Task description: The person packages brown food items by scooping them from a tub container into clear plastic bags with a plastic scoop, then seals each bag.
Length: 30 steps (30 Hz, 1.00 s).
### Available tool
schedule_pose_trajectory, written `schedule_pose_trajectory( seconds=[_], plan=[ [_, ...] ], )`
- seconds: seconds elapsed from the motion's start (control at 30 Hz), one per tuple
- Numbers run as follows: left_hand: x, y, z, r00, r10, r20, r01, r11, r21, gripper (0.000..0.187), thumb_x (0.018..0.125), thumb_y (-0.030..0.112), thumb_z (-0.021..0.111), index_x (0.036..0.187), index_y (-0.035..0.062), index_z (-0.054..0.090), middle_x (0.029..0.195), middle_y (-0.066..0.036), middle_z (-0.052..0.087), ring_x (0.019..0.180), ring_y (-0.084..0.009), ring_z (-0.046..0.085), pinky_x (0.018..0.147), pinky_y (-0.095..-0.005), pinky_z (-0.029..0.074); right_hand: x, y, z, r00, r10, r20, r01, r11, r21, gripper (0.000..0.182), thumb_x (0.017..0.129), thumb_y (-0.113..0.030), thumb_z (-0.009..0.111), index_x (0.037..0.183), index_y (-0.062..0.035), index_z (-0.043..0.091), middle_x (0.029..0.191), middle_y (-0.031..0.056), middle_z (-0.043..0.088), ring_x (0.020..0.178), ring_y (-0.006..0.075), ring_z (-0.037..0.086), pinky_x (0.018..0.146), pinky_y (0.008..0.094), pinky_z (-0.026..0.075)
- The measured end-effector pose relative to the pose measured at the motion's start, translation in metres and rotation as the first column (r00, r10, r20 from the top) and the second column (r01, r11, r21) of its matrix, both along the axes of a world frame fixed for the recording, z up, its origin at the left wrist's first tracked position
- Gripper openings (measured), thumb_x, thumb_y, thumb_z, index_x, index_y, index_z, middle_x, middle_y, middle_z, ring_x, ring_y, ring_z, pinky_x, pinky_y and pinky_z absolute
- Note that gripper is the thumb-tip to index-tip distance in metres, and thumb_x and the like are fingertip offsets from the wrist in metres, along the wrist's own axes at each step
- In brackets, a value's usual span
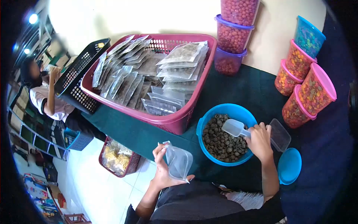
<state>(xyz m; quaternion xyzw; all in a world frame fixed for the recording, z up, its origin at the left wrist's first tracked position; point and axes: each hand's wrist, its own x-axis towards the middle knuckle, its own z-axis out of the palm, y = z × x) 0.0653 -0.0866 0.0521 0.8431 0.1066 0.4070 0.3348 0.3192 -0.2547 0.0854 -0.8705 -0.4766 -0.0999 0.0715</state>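
My left hand (162, 173) holds a clear plastic pouch (179, 160) near the front edge of the table, and no contents show in it. A clear plastic scoop (234, 127) is gripped by its handle in my right hand (260, 142). The scoop's bowl rests over small dark brown round pieces (220, 143) that lie in a blue basin (249, 118). Left of the basin stands a maroon plastic basket (182, 120) with many flat, clear pouches (182, 56) of dark contents.
Right of the basin lie a clear rectangular lid or tray (280, 135) and a blue lid (290, 166). Tubs of colourful pieces (317, 89) and stacked tubs of pink balls (233, 37) stand behind. A person (46, 93) is at the left by a black crate (84, 71). A floor basket (118, 158) holds packets.
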Motion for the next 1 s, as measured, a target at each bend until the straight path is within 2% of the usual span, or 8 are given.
schedule_pose_trajectory(
  seconds=[0.23, 0.3, 0.43, 0.6, 0.7, 0.87, 0.93, 1.0],
  plan=[
    [-0.003, -0.001, 0.003, 0.994, -0.038, -0.098, 0.047, 0.994, 0.098, 0.119, 0.040, 0.034, 0.085, 0.128, 0.0134, 0.008, 0.115, -0.023, 0.027, 0.108, -0.0385, 0.033, 0.088, -0.0499, 0.031, -0.008, -0.016, 0.034, 0.981, 0.111, -0.161, -0.063, 0.959, 0.275, 0.012, 0.063, -0.009, 0.066, 0.074, -0.0058, 0.061, 0.070, 0.0094, 0.057, 0.070, 0.0232, 0.054, 0.063, 0.0340, 0.038],
    [-0.003, 0.000, 0.006, 0.983, -0.052, -0.179, 0.079, 0.986, 0.146, 0.122, 0.041, 0.036, 0.084, 0.129, 0.0146, 0.004, 0.115, -0.024, 0.026, 0.106, -0.0401, 0.034, 0.085, -0.0499, 0.033, -0.024, -0.017, 0.060, 0.841, 0.307, -0.446, -0.031, 0.850, 0.526, 0.019, 0.062, -0.005, 0.066, 0.080, -0.0049, 0.063, 0.068, 0.0078, 0.057, 0.058, 0.0172, 0.055, 0.051, 0.0272, 0.040],
    [-0.002, -0.003, 0.017, 0.980, -0.029, -0.198, 0.061, 0.986, 0.153, 0.111, 0.038, 0.028, 0.082, 0.125, 0.0135, 0.016, 0.117, -0.022, 0.031, 0.109, -0.0402, 0.032, 0.087, -0.0509, 0.025, -0.042, -0.024, 0.089, 0.696, 0.503, -0.512, -0.268, 0.843, 0.466, 0.024, 0.061, -0.005, 0.069, 0.084, -0.0037, 0.063, 0.063, 0.0056, 0.056, 0.047, 0.0111, 0.050, 0.044, 0.0245, 0.039],
    [0.003, -0.017, 0.030, 0.966, 0.101, -0.237, -0.033, 0.962, 0.273, 0.103, 0.037, 0.025, 0.080, 0.123, 0.0147, 0.025, 0.123, -0.018, 0.030, 0.111, -0.0361, 0.032, 0.091, -0.0512, 0.019, -0.057, -0.016, 0.091, 0.644, 0.537, -0.545, -0.405, 0.844, 0.352, 0.024, 0.065, -0.008, 0.068, 0.088, -0.0022, 0.061, 0.066, 0.0082, 0.056, 0.054, 0.0194, 0.055, 0.047, 0.0290, 0.042],
    [0.016, -0.038, 0.033, 0.945, 0.098, -0.311, 0.041, 0.910, 0.412, 0.074, 0.052, 0.019, 0.070, 0.119, 0.0189, 0.039, 0.122, -0.014, 0.034, 0.114, -0.0287, 0.032, 0.093, -0.0493, 0.019, -0.068, 0.001, 0.069, 0.587, 0.568, -0.576, -0.436, 0.822, 0.366, 0.024, 0.068, -0.009, 0.067, 0.090, -0.0011, 0.060, 0.068, 0.0096, 0.055, 0.056, 0.0215, 0.055, 0.049, 0.0307, 0.043],
    [0.032, -0.051, 0.035, 0.929, 0.138, -0.343, 0.111, 0.780, 0.616, 0.063, 0.066, 0.022, 0.059, 0.123, 0.0204, 0.033, 0.121, -0.016, 0.036, 0.112, -0.0288, 0.036, 0.094, -0.0472, 0.022, -0.076, 0.007, 0.018, 0.462, 0.647, -0.607, -0.422, 0.762, 0.491, 0.026, 0.072, -0.007, 0.064, 0.095, 0.0023, 0.057, 0.089, 0.0117, 0.060, 0.078, 0.0208, 0.061, 0.069, 0.0283, 0.048],
    [0.035, -0.052, 0.032, 0.931, 0.164, -0.326, 0.107, 0.732, 0.673, 0.061, 0.068, 0.023, 0.056, 0.123, 0.0202, 0.031, 0.121, -0.016, 0.037, 0.112, -0.0293, 0.038, 0.095, -0.0471, 0.023, -0.080, -0.003, 0.001, -0.027, 0.461, -0.887, -0.051, 0.886, 0.462, 0.032, 0.075, -0.005, 0.060, 0.104, 0.0036, 0.052, 0.099, 0.0078, 0.058, 0.086, 0.0169, 0.058, 0.076, 0.0280, 0.046],
    [0.036, -0.054, 0.029, 0.918, 0.120, -0.379, 0.197, 0.689, 0.697, 0.054, 0.074, 0.024, 0.049, 0.124, 0.0184, 0.029, 0.119, -0.017, 0.039, 0.111, -0.0300, 0.039, 0.097, -0.0479, 0.023, -0.085, -0.007, -0.014, -0.161, 0.474, -0.866, 0.004, 0.878, 0.479, 0.035, 0.080, -0.005, 0.055, 0.113, 0.0039, 0.045, 0.108, 0.0060, 0.052, 0.096, 0.0132, 0.051, 0.083, 0.0271, 0.043]
  ],
)
